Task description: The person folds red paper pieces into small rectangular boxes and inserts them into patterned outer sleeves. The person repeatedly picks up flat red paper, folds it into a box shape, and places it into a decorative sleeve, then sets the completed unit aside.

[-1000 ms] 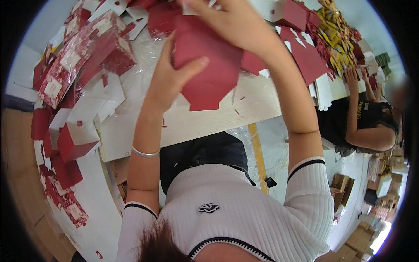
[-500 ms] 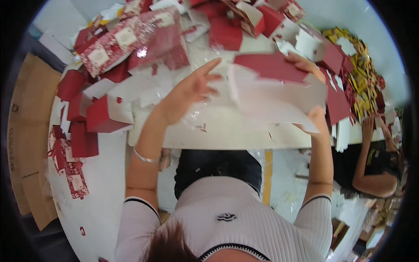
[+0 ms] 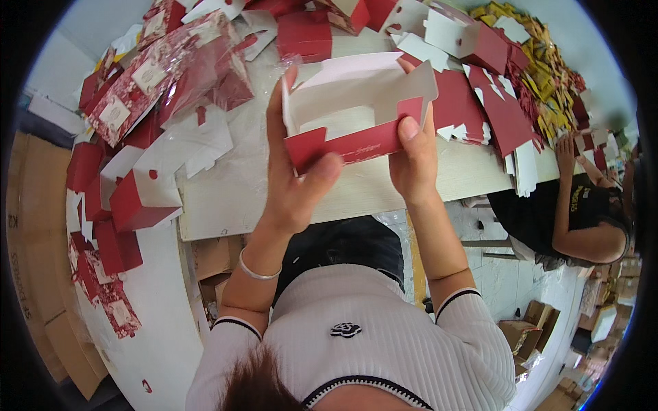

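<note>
Between my two hands, a red cardboard box (image 3: 370, 145) with a white inside is held up above the table, its walls folded up and its middle open. My left hand (image 3: 291, 164) grips the left end, thumb on the red front panel and fingers along the outer side. My right hand (image 3: 417, 154) clasps the right end, thumb pressed to the front near the corner. Fingertips behind the far wall are partly hidden. Close to my right hand lie flat red box blanks (image 3: 456, 103) with white tabs, on the white table (image 3: 240, 202).
Folded red boxes (image 3: 140, 198) stand at the left, near floral-patterned boxes (image 3: 147, 75) and clear plastic wrap. More red boxes (image 3: 305, 38) crowd the back. A pile of yellow packets (image 3: 545, 82) sits at the far right, beside another person (image 3: 589, 226). Brown cartons (image 3: 41, 226) line the left edge.
The loose white-and-red sheet at my right hand is now a raised box shape in front of me. My left hand, free before, has closed on its left end.
</note>
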A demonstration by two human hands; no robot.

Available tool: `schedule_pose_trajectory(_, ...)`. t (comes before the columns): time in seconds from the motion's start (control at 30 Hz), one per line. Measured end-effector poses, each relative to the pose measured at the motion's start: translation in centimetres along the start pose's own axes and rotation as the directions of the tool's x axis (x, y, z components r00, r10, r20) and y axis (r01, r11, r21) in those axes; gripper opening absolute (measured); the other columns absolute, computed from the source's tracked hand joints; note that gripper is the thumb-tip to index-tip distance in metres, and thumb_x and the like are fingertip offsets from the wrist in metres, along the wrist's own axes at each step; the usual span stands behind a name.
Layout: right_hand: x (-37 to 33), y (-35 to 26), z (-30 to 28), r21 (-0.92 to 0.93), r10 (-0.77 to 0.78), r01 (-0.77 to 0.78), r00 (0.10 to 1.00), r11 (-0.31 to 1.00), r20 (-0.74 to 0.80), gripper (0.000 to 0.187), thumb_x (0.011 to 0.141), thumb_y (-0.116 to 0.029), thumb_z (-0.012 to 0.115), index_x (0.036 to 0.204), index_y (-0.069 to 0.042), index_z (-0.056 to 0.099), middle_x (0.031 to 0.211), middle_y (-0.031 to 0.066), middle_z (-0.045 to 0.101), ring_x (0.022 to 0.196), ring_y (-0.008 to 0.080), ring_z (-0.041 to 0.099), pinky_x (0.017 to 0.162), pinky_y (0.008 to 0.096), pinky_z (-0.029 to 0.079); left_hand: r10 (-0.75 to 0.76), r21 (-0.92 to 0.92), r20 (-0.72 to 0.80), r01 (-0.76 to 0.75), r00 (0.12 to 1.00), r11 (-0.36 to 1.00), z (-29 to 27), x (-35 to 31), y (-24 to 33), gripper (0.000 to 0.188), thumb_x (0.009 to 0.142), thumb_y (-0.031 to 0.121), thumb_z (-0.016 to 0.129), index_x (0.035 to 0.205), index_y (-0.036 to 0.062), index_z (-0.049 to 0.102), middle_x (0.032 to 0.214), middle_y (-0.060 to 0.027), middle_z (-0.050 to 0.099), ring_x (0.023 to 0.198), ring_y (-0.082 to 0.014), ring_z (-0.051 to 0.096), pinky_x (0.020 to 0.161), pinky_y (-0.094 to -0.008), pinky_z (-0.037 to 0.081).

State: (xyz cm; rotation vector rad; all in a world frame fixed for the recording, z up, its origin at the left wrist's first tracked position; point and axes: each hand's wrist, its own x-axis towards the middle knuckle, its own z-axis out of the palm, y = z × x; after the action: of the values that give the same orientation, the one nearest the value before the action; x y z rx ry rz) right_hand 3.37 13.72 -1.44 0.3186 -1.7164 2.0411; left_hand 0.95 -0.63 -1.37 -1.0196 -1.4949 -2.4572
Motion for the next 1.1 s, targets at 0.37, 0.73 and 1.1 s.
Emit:
schedule_pose_trajectory(0.37, -1.4, -0.5, 0.5, 0.126, 0.071, -0.041, 0.968, 0.991, -0.241, 0.055, 0.069, 0.004, 0.044, 0.122, -0.007, 0.036, 0.114, 0.0042, 0.04, 0.103, 0.0119, 0.039, 0.085, 0.0245, 0.035, -0.203, -0.117, 0.005, 0.202, 0.979, 0.972, 0.0, 0.5, 0.7, 0.058, 0.076, 0.001, 0.045, 0.131, 0.0037, 0.028, 0.127, -0.0103, 0.038, 0.115, -0.0172, 0.038, 0.097, -0.0299, 0.031)
schedule_pose_trajectory(0.73, -0.7, 1.2, -1.1, 0.114, -0.182, 0.171, 0.978, 0.979, 0.098, 0.053, 0.085, -0.041, 0.045, 0.119, -0.001, 0.04, 0.122, 0.0132, 0.043, 0.121, 0.0241, 0.032, 0.101, 0.0368, 0.022, -0.308, -0.02, -0.001, 0.308, 0.951, 0.951, -0.6, 1.1, 1.4, 0.054, 0.068, -0.005, 0.047, 0.121, 0.003, 0.039, 0.119, -0.0089, 0.045, 0.107, -0.0145, 0.043, 0.092, -0.0259, 0.035)
schedule_pose_trajectory(1.1, -0.5, 0.6, -1.1, 0.111, -0.206, 0.204, 0.979, 0.973, 0.004, 0.017, 0.078, 0.001, 0.048, 0.092, -0.003, 0.056, 0.111, 0.0123, 0.051, 0.115, 0.0237, 0.038, 0.096, 0.0343, 0.028, -0.187, -0.103, 0.12, 0.199, 0.975, 0.975, -1.6, 0.9, -0.1, 0.018, 0.071, -0.004, 0.05, 0.087, 0.0044, 0.048, 0.114, -0.0138, 0.046, 0.106, -0.0154, 0.042, 0.09, -0.026, 0.03)
